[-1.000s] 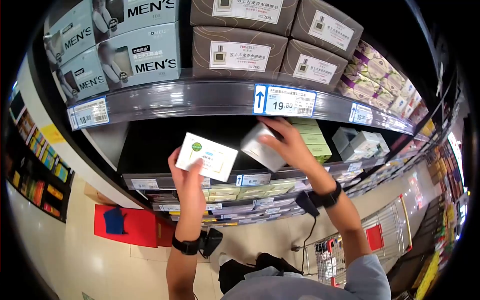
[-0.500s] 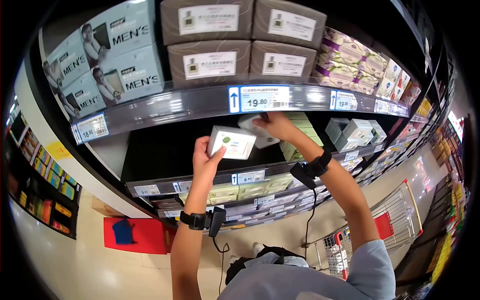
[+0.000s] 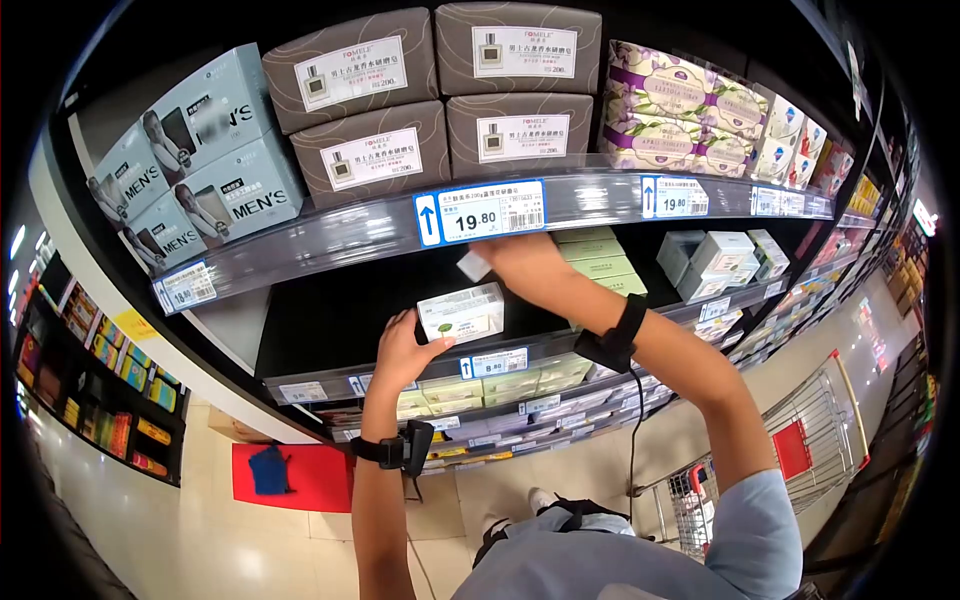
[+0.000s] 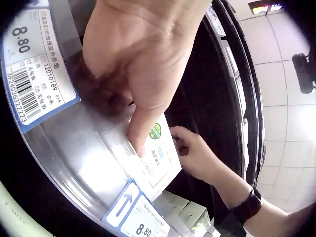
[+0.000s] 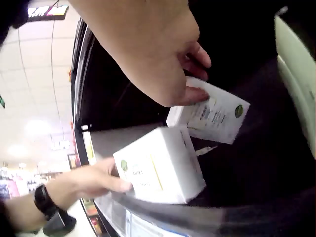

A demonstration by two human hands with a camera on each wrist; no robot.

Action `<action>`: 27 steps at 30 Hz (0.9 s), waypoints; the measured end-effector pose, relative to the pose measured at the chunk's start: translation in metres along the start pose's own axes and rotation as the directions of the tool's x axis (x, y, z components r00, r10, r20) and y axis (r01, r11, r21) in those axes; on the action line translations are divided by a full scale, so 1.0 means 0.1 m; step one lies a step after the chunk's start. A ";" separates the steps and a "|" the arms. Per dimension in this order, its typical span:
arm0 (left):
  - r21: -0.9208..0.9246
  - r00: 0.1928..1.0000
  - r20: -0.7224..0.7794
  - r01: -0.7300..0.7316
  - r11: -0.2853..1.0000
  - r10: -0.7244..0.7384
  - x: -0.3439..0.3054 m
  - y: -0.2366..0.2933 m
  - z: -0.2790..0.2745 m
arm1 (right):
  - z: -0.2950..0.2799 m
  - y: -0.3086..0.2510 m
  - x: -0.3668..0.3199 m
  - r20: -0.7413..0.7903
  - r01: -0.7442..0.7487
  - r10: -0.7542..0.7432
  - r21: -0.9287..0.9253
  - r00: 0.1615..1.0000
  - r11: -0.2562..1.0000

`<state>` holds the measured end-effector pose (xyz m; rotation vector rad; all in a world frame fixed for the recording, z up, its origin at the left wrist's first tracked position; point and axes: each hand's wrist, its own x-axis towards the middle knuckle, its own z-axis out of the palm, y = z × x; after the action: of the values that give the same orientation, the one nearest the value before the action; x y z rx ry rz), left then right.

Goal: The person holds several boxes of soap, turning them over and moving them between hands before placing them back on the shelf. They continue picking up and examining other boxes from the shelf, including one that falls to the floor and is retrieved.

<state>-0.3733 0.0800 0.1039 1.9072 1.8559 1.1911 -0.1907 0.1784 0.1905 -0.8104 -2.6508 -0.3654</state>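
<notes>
A white box with a green round emblem (image 3: 462,314) is at the front edge of the lower shelf, and my left hand (image 3: 405,352) grips its left end. In the left wrist view the thumb (image 4: 143,131) lies across its printed face. Deeper in the shelf, my right hand (image 3: 532,268) holds a second white box (image 5: 219,114) of the same look. Its thumb lies on the printed face, with the other fingers curled behind. The head view shows only a corner of this second box, as the right hand and upper shelf edge hide the rest.
Pale green boxes (image 3: 600,262) stand right of the right hand, with more white boxes (image 3: 722,258) farther along. The upper shelf's price rail (image 3: 350,232) overhangs both hands. Brown boxes (image 3: 385,160) are stacked above. A shopping cart (image 3: 790,460) stands at lower right.
The left hand has brought its box down to the shelf's front edge. The right hand has reached deeper under the upper shelf with the other box. The head view has shifted rightward.
</notes>
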 end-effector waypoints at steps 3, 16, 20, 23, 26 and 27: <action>0.011 1.000 -0.001 -0.007 1.000 0.007 0.00 -0.03 0.00 | 0.29 0.01 -0.03 0.071 0.059 -0.057 -0.032 0.996 0.998; -0.075 0.999 0.040 0.013 0.997 -0.010 -0.02 0.03 -0.06 | 0.93 0.26 0.77 0.321 -0.293 0.203 0.265 0.925 0.919; -0.080 0.997 0.073 0.012 0.997 -0.006 -0.02 0.01 -0.05 | 0.62 0.04 0.80 0.637 -0.495 0.298 0.151 0.710 0.856; -0.046 0.996 0.084 0.013 0.999 -0.009 -0.01 0.03 -0.03 | 0.47 -0.01 0.79 0.590 -0.297 0.128 0.200 0.798 0.934; -0.040 0.994 0.108 0.025 0.999 -0.020 -0.01 0.04 -0.03 | 0.30 -0.01 0.70 0.510 -0.145 -0.080 0.387 0.856 0.911; -0.043 0.994 0.106 0.021 0.999 -0.017 -0.01 0.04 -0.03 | 0.22 -0.05 0.69 0.514 -0.207 -0.030 0.398 0.857 0.894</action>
<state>-0.3727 0.0775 0.1080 1.8868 1.7748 1.0932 -0.2528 0.2161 0.1970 -0.9721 -2.9661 0.5496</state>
